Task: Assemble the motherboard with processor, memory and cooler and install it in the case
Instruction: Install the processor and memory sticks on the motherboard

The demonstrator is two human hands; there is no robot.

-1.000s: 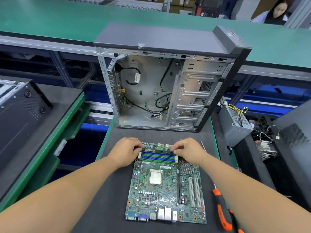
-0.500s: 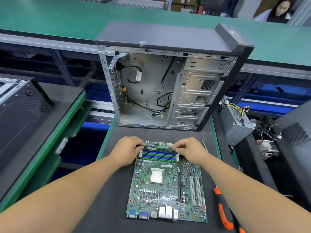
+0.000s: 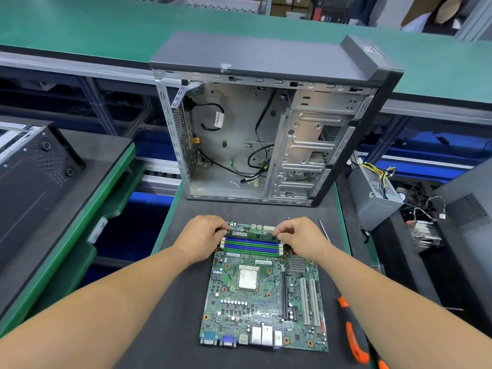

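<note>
A green motherboard (image 3: 263, 299) lies flat on the dark mat, with the silver processor (image 3: 248, 277) seated in its socket. Blue and green memory slots (image 3: 251, 247) run across its far end. A green memory stick (image 3: 251, 236) stands on edge over the farthest slot. My left hand (image 3: 202, 238) pinches its left end and my right hand (image 3: 300, 237) pinches its right end, fingers curled on the stick's top edge. The open grey case (image 3: 266, 123) stands upright just behind the board, loose cables inside.
An orange-and-black screwdriver (image 3: 355, 339) lies right of the board. A thin metal tool (image 3: 323, 229) rests near my right hand. A power supply (image 3: 375, 195) and a finned cooler (image 3: 426, 235) sit at the right, a black case (image 3: 32, 182) at the left.
Both hands stay on the ends of the memory stick over the far slot. The view has shifted slightly; nothing else moved.
</note>
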